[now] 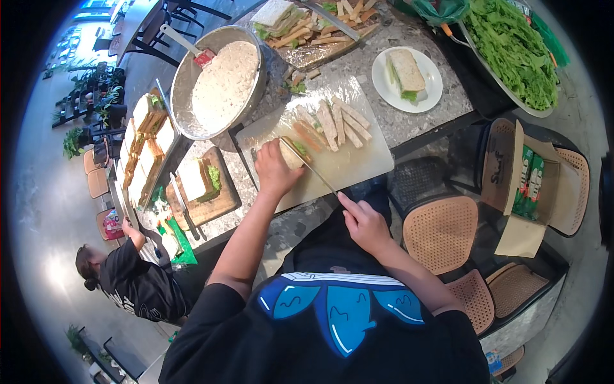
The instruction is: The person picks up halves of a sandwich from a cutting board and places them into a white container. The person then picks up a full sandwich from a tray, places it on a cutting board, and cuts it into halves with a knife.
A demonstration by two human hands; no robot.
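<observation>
My left hand (275, 165) presses down on a sandwich (290, 154) near the left edge of a translucent white cutting board (364, 165). In my right hand (365, 222) is a knife (322, 178), its handle hidden by the fingers and its blade lying across the sandwich beside the left fingertips. Cut-off bread crusts (336, 122) lie on the board just beyond the sandwich, with bits of lettuce among them. A white plate (434, 98) holding a cut sandwich (406, 72) stands past the board's far right corner.
A metal bowl of creamy spread (225, 86) with a red spatula stands beyond the board. To the left are a wooden board (225, 201) with a sandwich and knife, stacked sandwiches (146, 149), and a person (136, 283). Lettuce (511, 53) fills a large bowl at right, near chairs (440, 235).
</observation>
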